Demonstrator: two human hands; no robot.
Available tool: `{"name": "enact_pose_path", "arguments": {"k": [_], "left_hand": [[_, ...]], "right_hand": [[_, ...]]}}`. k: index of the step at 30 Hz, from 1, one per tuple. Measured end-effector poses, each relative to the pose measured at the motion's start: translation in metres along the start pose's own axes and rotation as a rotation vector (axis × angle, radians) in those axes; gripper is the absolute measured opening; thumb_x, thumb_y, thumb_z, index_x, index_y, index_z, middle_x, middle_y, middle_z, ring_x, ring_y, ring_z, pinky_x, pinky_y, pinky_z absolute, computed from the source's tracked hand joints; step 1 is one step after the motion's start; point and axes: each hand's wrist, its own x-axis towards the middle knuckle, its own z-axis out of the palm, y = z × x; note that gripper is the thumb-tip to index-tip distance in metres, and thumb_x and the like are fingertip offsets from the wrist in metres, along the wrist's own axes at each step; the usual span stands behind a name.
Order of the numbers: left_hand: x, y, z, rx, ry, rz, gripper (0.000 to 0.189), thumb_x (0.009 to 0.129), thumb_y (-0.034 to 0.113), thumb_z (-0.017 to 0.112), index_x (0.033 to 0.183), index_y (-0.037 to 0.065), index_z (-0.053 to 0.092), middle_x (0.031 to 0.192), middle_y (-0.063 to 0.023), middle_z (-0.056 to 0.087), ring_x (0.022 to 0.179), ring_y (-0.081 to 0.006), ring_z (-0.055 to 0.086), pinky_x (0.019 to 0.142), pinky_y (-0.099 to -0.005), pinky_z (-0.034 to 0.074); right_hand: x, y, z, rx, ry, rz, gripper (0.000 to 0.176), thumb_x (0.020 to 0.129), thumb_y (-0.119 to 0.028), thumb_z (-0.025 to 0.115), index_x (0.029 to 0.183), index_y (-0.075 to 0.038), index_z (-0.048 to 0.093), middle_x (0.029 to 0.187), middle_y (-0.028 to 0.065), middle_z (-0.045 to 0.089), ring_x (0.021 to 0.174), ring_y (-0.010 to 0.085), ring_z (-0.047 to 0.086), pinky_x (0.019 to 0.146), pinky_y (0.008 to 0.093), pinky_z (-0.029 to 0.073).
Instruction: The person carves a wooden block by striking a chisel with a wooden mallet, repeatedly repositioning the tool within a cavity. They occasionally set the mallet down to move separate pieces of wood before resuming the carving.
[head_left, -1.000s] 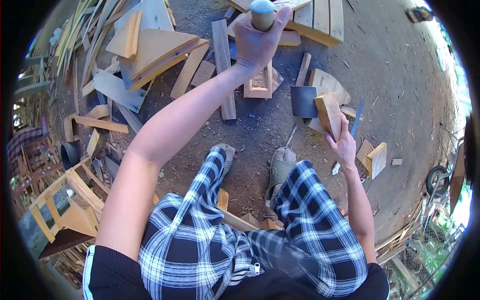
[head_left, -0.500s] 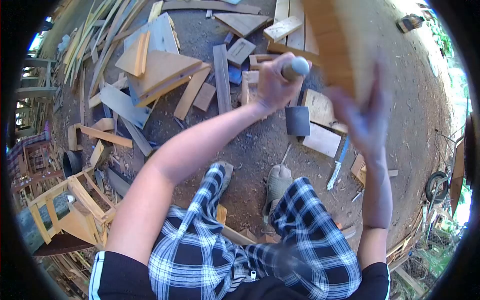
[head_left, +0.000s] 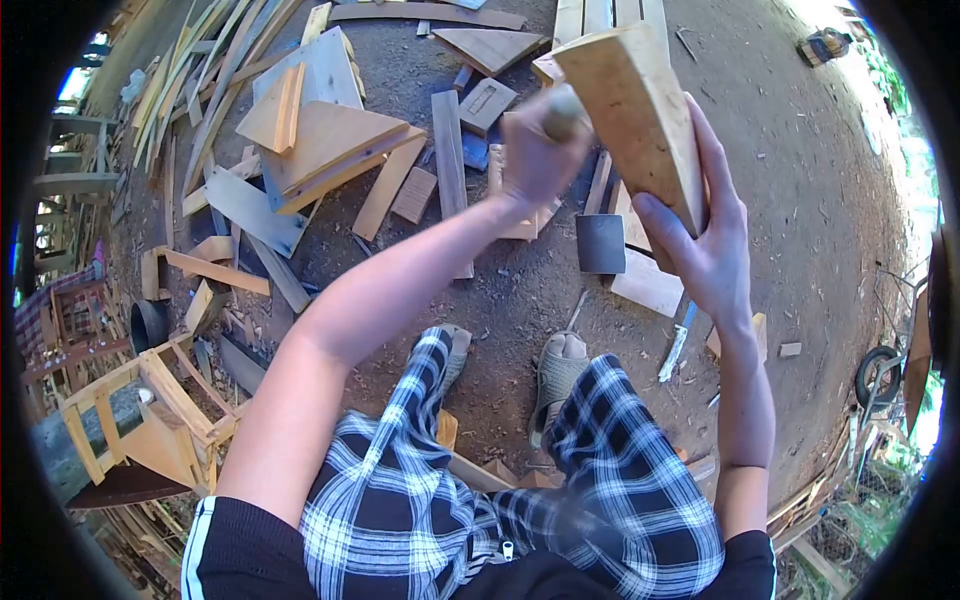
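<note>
A thick, tapered wooden block (head_left: pixel 630 110) is held up by my right hand (head_left: pixel 705 235), with the thumb on the near face and the fingers along its right edge. Just left of it, my left hand (head_left: pixel 540 150) is closed around a handle with a rounded end (head_left: pixel 562 108). Motion blurs this hand, and the rest of the tool is hidden. On the ground below lies a dark, slightly curved rectangular piece (head_left: pixel 601 244), beside a pale board (head_left: pixel 646 282).
Stacked triangular boards (head_left: pixel 335 145) and long thin strips (head_left: pixel 215 75) cover the left side. A wooden frame (head_left: pixel 150 410) stands at lower left. A blue-handled brush-like item (head_left: pixel 678 340) lies right of my feet. Long planks (head_left: pixel 610 15) lie at the top.
The wooden block, blurred before, has turned and come into focus, its broad face now visible. My right hand has shifted left with it. My left hand has moved slightly left and down.
</note>
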Motion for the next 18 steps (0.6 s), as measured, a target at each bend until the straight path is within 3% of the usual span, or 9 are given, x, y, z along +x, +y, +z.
{"name": "enact_pose_path", "arguments": {"k": [3, 6, 8, 9, 10, 12, 16, 17, 18], "left_hand": [[0.032, -0.003, -0.028, -0.264, 0.338, -0.352, 0.025, 0.089, 0.02, 0.069, 0.07, 0.009, 0.057, 0.056, 0.0015, 0.056, 0.045, -0.0044, 0.05, 0.041, -0.0219, 0.037], [0.044, 0.001, -0.061, -0.354, 0.382, -0.359, 0.027, 0.089, 0.021, 0.069, 0.069, 0.009, 0.056, 0.055, 0.0026, 0.053, 0.043, -0.0035, 0.048, 0.038, -0.0192, 0.033], [0.042, 0.001, -0.079, -0.234, 0.228, -0.323, 0.026, 0.088, 0.018, 0.071, 0.077, 0.009, 0.05, 0.057, 0.0029, 0.049, 0.042, -0.0038, 0.044, 0.039, -0.0197, 0.035], [0.034, -0.006, -0.091, -0.113, 0.091, -0.397, 0.02, 0.089, 0.021, 0.07, 0.083, 0.007, 0.056, 0.059, 0.0019, 0.051, 0.042, -0.0045, 0.043, 0.04, -0.0202, 0.033], [0.026, -0.015, -0.102, -0.111, 0.091, -0.399, 0.02, 0.089, 0.021, 0.07, 0.083, 0.007, 0.056, 0.059, 0.0019, 0.051, 0.042, -0.0045, 0.043, 0.04, -0.0202, 0.033], [0.01, -0.035, -0.118, 0.263, -0.275, -0.598, 0.021, 0.09, 0.024, 0.068, 0.095, 0.004, 0.064, 0.063, 0.001, 0.056, 0.044, -0.0045, 0.043, 0.041, -0.0217, 0.033], [-0.024, -0.053, -0.121, 0.49, -0.519, -0.686, 0.038, 0.089, 0.034, 0.069, 0.106, 0.001, 0.066, 0.081, -0.0021, 0.064, 0.062, -0.0066, 0.054, 0.055, -0.0256, 0.045], [-0.027, -0.055, -0.121, 0.546, -0.621, -0.773, 0.044, 0.086, 0.042, 0.068, 0.11, 0.005, 0.067, 0.101, -0.0132, 0.071, 0.096, -0.0218, 0.067, 0.088, -0.0379, 0.05], [-0.034, -0.063, -0.119, 0.51, -0.645, -0.76, 0.042, 0.085, 0.042, 0.069, 0.11, 0.008, 0.067, 0.103, -0.0124, 0.071, 0.097, -0.023, 0.067, 0.088, -0.0376, 0.05]], "right_hand": [[-0.012, 0.022, 0.011, 0.033, 0.058, 0.041, 0.083, 0.08, -0.04, 0.073, 0.148, -0.013, 0.032, 0.114, 0.022, 0.066, 0.1, 0.0319, 0.068, 0.087, 0.0433, 0.054], [-0.03, 0.056, 0.029, 0.148, -0.006, 0.308, 0.077, 0.082, -0.044, 0.069, 0.142, -0.01, 0.036, 0.116, 0.02, 0.063, 0.1, 0.029, 0.066, 0.084, 0.042, 0.054], [-0.046, 0.077, 0.049, 0.374, -0.049, 0.522, 0.072, 0.083, -0.045, 0.067, 0.137, -0.007, 0.04, 0.114, 0.0198, 0.058, 0.1, 0.0234, 0.062, 0.081, 0.0398, 0.053], [-0.053, 0.084, 0.064, 0.605, -0.067, 0.678, 0.066, 0.084, -0.046, 0.066, 0.131, -0.005, 0.041, 0.104, 0.0194, 0.061, 0.092, 0.0223, 0.065, 0.076, 0.0379, 0.055], [-0.056, 0.08, 0.075, 0.81, -0.115, 0.733, 0.06, 0.087, -0.044, 0.061, 0.127, -0.006, 0.036, 0.084, 0.0127, 0.06, 0.063, 0.0203, 0.063, 0.055, 0.0333, 0.056], [-0.068, 0.091, 0.112, 0.94, -0.046, 0.793, 0.056, 0.091, -0.04, 0.059, 0.125, -0.001, 0.037, 0.094, 0.0142, 0.061, 0.081, 0.0209, 0.065, 0.073, 0.0358, 0.056], [-0.083, 0.112, 0.159, 0.974, 0.101, 0.842, 0.038, 0.095, -0.032, 0.055, 0.12, -0.004, 0.047, 0.111, 0.0072, 0.058, 0.107, 0.0157, 0.054, 0.096, 0.0328, 0.041], [-0.081, 0.111, 0.163, 1.006, 0.1, 0.853, 0.041, 0.095, -0.032, 0.056, 0.123, -0.004, 0.046, 0.117, 0.0068, 0.055, 0.11, 0.015, 0.05, 0.098, 0.0317, 0.038], [-0.076, 0.11, 0.167, 1.009, 0.101, 0.849, 0.041, 0.095, -0.032, 0.056, 0.123, -0.004, 0.046, 0.117, 0.0068, 0.055, 0.11, 0.015, 0.05, 0.098, 0.0317, 0.038]]}}
